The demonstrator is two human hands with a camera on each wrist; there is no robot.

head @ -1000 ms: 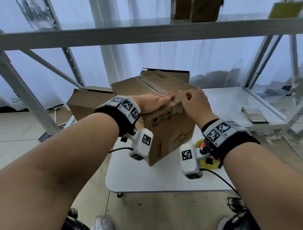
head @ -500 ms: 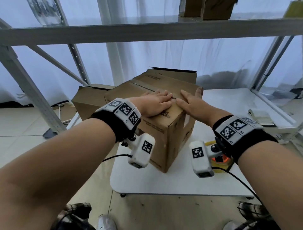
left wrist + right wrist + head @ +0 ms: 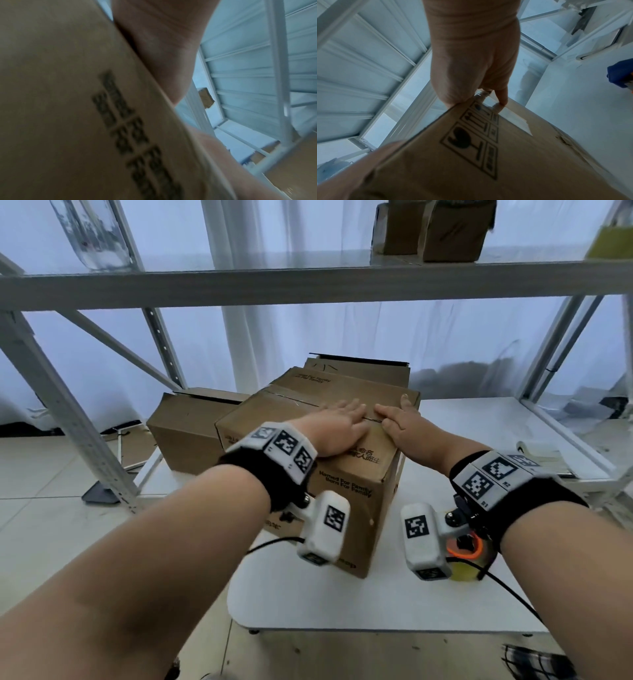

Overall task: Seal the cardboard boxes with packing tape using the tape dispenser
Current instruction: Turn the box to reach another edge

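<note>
Both hands lay flat on top of the nearest cardboard box [image 3: 308,474], which stood on the white table [image 3: 376,604] with one corner toward the viewer. The left hand [image 3: 337,428] rested palm down, fingers straight and together, on the flap to the left of the top seam [image 3: 298,400], its fingertips at the seam line. The right hand [image 3: 404,426] lay just across that seam, fingers extended and pressed on the other flap, the thumb reaching toward the box's far edge; neither hand gripped anything. In the right wrist view, one fingertip [image 3: 502,102] touched a pale strip, probably tape [image 3: 513,121], running down the side of the box beside printed handling symbols [image 3: 471,140], though blur made this uncertain. The tape dispenser [image 3: 464,556], orange and yellow, sat on the table below the right wrist, mostly hidden by the wrist camera. Beyond the left hand stood a second box [image 3: 185,429]; a third box [image 3: 359,369] stood past the fingertips of both. More cartons [image 3: 435,231] rested on the metal shelf [image 3: 308,282] overhead.
</note>
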